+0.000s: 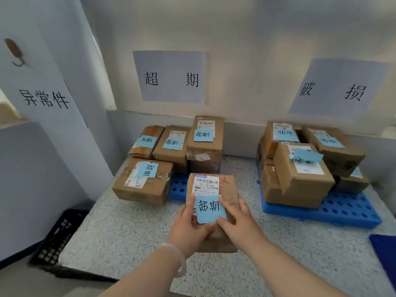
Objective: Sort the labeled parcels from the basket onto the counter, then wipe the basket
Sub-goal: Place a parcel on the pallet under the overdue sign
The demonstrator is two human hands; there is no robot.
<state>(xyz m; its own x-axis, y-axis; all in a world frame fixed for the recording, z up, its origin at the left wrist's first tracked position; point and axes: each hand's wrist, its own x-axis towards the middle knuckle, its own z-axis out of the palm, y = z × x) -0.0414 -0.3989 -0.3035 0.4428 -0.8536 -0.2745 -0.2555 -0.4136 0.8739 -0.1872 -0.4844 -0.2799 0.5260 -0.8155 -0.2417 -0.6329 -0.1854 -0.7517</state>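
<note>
I hold a brown cardboard parcel (230,189) with a blue note reading 超期 above the speckled counter (120,232), in front of the left pile. My left hand (189,227) grips its left side and my right hand (237,219) its right side, thumbs on the note. The left pile of parcels (171,144) with blue notes lies under the wall sign 超期 (171,77). The right pile (300,166) lies under the sign 破损 (334,88). The black basket (57,234) stands on the floor at the counter's left edge.
Both piles rest on blue perforated pallets (347,211). The front left box (142,182) carries a note that reads differently from its neighbours. A dark blue cloth (385,254) lies at the right edge. A white pillar marked 异常件 (42,99) stands left.
</note>
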